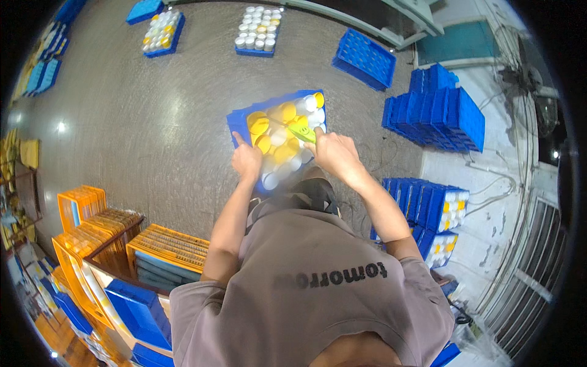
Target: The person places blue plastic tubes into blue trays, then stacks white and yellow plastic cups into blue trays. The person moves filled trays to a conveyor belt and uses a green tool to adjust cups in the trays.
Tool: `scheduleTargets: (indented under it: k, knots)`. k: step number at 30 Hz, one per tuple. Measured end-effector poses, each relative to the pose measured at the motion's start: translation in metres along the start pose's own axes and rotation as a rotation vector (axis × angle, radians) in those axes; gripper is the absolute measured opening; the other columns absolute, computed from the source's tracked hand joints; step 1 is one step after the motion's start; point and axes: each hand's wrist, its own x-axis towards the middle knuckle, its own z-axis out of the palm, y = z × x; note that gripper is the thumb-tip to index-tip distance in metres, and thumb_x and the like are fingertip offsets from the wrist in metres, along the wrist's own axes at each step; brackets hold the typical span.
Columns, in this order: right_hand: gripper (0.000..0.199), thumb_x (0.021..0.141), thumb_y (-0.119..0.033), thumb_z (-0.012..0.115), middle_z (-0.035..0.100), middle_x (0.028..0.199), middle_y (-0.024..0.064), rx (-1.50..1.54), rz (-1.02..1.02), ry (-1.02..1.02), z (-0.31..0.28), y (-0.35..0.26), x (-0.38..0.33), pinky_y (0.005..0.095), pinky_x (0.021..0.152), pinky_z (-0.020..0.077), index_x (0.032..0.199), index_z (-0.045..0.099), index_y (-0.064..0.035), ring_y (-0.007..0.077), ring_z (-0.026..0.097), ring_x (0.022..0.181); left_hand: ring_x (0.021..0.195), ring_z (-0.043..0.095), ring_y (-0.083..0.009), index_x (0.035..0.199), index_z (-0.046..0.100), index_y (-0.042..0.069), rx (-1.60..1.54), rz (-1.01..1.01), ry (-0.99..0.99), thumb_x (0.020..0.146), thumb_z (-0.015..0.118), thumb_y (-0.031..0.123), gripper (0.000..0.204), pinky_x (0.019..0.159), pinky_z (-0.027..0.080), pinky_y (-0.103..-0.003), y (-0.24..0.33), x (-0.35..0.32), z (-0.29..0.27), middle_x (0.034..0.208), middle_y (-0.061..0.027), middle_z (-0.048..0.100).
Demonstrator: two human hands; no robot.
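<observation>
In front of my body is a blue plastic crate [241,120], tilted, filled with white and yellow cups or round tubs [287,112] lying at various angles. My left hand [246,161] grips the crate's left side, one finger stretched along its wall. Above the crate's right part, my right hand [336,156] is closed around a bright green handled tool [302,131]. A thin pointed part seems to reach from it over the cups toward the left; motion blurs it, so its exact kind is unclear.
Two blue crates of white and yellow cups [162,33] [258,29] stand far off on the grey floor. An empty-looking blue crate [365,59] lies beyond. Blue crates are stacked by the right wall [437,116]; filled ones [428,202] sit nearer. Orange crates [168,249] stand at left.
</observation>
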Motion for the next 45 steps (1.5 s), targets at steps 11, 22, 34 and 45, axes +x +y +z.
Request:
scheduleTargets:
  k: [11,22,34,45]
  knots:
    - [0.036,0.094,-0.029,0.062,0.065,0.072,0.0283,-0.024,-0.148,-0.155,0.005,-0.017,0.023,0.0542,0.066,0.0518,0.101,0.060,0.0052,0.0453,0.067,0.073,0.092,0.069,-0.0413,0.153,0.030,0.002,-0.123,-0.238,0.108,0.082,0.065,0.026,0.082,0.083,0.054,-0.050,-0.019,0.030,-0.014,0.098,-0.0266,0.071]
    - [0.041,0.095,-0.035,0.060,0.068,0.078,0.0278,-0.018,-0.190,-0.369,0.011,-0.004,0.104,0.0521,0.068,0.0534,0.106,0.062,0.0055,0.0441,0.069,0.077,0.098,0.067,-0.0449,0.150,0.037,0.001,-0.243,-0.433,0.247,0.082,0.066,0.027,0.078,0.089,0.051,-0.050,-0.031,0.102,-0.027,0.100,-0.0308,0.069]
    - [0.045,0.094,-0.039,0.060,0.070,0.093,0.0273,-0.054,0.109,-0.223,-0.062,0.040,0.351,0.0511,0.081,0.0539,0.109,0.068,0.0028,0.0421,0.069,0.092,0.106,0.068,-0.0387,0.122,0.063,-0.003,-0.632,-0.330,0.392,0.085,0.070,0.012,0.040,0.090,0.050,-0.044,-0.005,0.217,-0.075,0.110,-0.0242,0.071]
    - [0.048,0.094,-0.046,0.058,0.071,0.106,0.0208,-0.103,0.277,-0.364,-0.122,0.086,0.458,0.0463,0.089,0.0523,0.109,0.071,-0.0028,0.0362,0.068,0.105,0.103,0.067,-0.0287,0.121,0.062,-0.006,-0.765,-0.191,0.360,0.091,0.066,0.008,0.033,0.092,0.049,-0.039,-0.005,0.276,-0.123,0.114,-0.0180,0.071]
